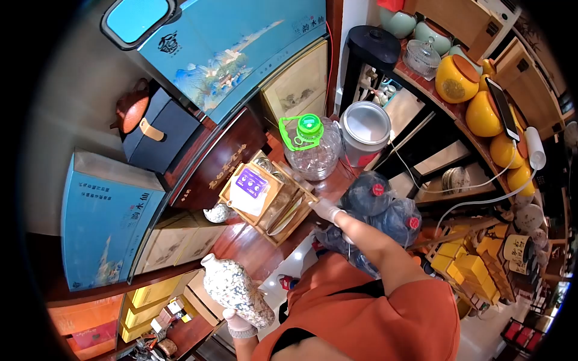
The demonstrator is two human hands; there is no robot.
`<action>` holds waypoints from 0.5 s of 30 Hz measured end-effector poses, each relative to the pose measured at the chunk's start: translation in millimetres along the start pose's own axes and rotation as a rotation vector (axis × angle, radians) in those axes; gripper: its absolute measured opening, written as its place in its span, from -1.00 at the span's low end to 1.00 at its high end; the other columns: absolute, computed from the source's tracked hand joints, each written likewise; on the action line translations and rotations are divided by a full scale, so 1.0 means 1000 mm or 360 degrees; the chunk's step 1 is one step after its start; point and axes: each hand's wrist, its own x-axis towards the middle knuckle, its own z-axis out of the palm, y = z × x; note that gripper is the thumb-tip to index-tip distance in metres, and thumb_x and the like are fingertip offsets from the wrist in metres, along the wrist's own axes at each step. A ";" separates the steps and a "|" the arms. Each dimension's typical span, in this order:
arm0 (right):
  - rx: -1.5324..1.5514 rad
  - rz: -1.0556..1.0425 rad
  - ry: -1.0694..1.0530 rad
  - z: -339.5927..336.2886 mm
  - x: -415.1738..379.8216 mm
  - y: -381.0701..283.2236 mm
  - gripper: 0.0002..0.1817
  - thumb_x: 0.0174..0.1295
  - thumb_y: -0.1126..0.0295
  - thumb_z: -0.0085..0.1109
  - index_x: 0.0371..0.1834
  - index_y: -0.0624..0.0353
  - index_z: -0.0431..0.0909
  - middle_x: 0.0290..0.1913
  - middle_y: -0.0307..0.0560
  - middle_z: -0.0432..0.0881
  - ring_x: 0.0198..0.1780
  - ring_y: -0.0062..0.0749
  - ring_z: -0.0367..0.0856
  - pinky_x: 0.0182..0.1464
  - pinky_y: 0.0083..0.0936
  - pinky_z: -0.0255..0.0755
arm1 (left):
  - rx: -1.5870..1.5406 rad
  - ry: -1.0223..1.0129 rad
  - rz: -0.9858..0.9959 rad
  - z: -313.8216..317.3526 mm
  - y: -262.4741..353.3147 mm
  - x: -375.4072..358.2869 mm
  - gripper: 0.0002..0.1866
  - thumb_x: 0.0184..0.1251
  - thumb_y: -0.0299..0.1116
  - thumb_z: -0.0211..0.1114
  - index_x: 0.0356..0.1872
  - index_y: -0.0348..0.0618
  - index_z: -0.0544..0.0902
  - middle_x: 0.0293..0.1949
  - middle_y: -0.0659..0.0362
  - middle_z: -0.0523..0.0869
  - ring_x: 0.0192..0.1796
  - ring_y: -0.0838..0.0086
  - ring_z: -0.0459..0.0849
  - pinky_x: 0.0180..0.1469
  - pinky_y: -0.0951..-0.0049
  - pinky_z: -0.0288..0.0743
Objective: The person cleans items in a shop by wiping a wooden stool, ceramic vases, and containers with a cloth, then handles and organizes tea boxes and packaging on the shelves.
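- the left hand (239,325), in a pale glove, was at the lower part of a speckled vase (236,289), its fingers curled round it and partly hidden by it.
- the vase leaned over, its narrow mouth towards the upper left, in front of the reddish wooden counter (245,242); whether its side touched the counter could not be made out.
- the right hand (327,210), also gloved, reached out to the near right corner of a wooden tray (296,225); its fingertips met the rim, but how far they were bent, or whether they gripped it, was too small to tell.
- the tray stood on the counter, bearing a white packet (245,202) with a purple label (251,182).
- a small round patterned pot (217,212) sat just left of the tray.
- beyond the tray stood a clear jug (313,156) with a green cap and handle, beside a silvery canister (365,129).
- near the right forearm were large wrapped bottles (366,194) with red caps.
- a large blue box (235,54) stood upright behind.
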 end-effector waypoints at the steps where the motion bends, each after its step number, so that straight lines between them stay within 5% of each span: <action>1: -0.0033 0.0092 0.0020 -0.044 -0.025 -0.036 -0.66 0.22 0.22 0.06 -0.17 0.30 0.60 -0.23 0.30 0.64 -0.13 0.09 0.63 -0.07 -0.24 0.48 | 0.0015 -0.0018 0.0007 0.000 0.001 -0.002 -0.03 -0.30 0.05 0.35 0.17 -0.43 0.31 -0.10 -0.31 0.56 -0.26 -0.01 0.64 -0.23 0.15 0.61; 3: -0.0260 0.0274 -0.0140 -0.087 -0.036 -0.057 -0.60 0.23 0.15 0.04 -0.14 0.30 0.61 -0.15 0.33 0.62 -0.08 0.14 0.60 0.01 -0.22 0.48 | 0.0037 -0.0052 0.0035 -0.004 0.003 -0.004 -0.03 -0.31 0.05 0.35 0.17 -0.43 0.31 -0.09 -0.31 0.56 -0.26 -0.02 0.64 -0.23 0.14 0.61; 5: -0.0198 -0.0143 -0.0139 -0.137 -0.046 -0.092 -0.66 0.22 0.24 0.08 -0.11 0.29 0.63 -0.13 0.21 0.66 -0.06 0.00 0.66 -0.01 -0.26 0.50 | 0.0003 -0.0105 0.0029 -0.020 0.005 -0.008 -0.01 -0.34 0.06 0.36 0.18 -0.42 0.31 -0.08 -0.32 0.55 -0.26 -0.04 0.64 -0.22 0.13 0.60; 9: 0.0962 -0.0558 0.0202 -0.205 -0.026 -0.162 -0.50 0.19 0.49 0.09 0.24 0.31 0.39 0.15 -0.03 0.56 0.13 -0.43 0.51 0.14 -0.51 0.38 | -0.0047 -0.0146 0.0068 -0.019 0.009 -0.019 -0.01 -0.33 0.05 0.36 0.19 -0.42 0.31 -0.05 -0.33 0.54 -0.23 -0.06 0.64 -0.19 0.13 0.60; 11: 0.1032 -0.0373 0.0136 -0.216 0.005 -0.185 -0.42 0.20 0.49 0.08 0.33 0.35 0.25 0.20 -0.02 0.48 0.18 -0.43 0.45 0.22 -0.54 0.30 | -0.0073 -0.0162 0.0087 -0.025 0.010 -0.023 -0.02 -0.32 0.04 0.36 0.19 -0.42 0.31 -0.04 -0.33 0.54 -0.21 -0.06 0.63 -0.17 0.12 0.60; 13: 0.1264 -0.0078 -0.0445 -0.220 0.038 -0.189 -0.69 0.13 0.44 0.14 -0.09 0.40 0.55 -0.09 0.08 0.66 -0.10 -0.26 0.61 -0.03 -0.49 0.44 | -0.0092 -0.0167 0.0107 -0.026 0.015 -0.033 -0.03 -0.30 0.03 0.36 0.20 -0.41 0.32 -0.03 -0.32 0.54 -0.19 -0.05 0.63 -0.15 0.13 0.59; 15: 0.1604 0.0217 -0.0419 -0.220 0.051 -0.196 -0.80 0.16 0.40 0.09 -0.31 0.33 0.59 -0.35 0.00 0.66 -0.33 -0.27 0.60 -0.23 -0.44 0.45 | -0.0144 -0.0093 0.0160 -0.036 0.011 -0.046 -0.03 -0.30 0.03 0.36 0.20 -0.41 0.32 -0.02 -0.29 0.54 -0.18 -0.03 0.63 -0.15 0.15 0.59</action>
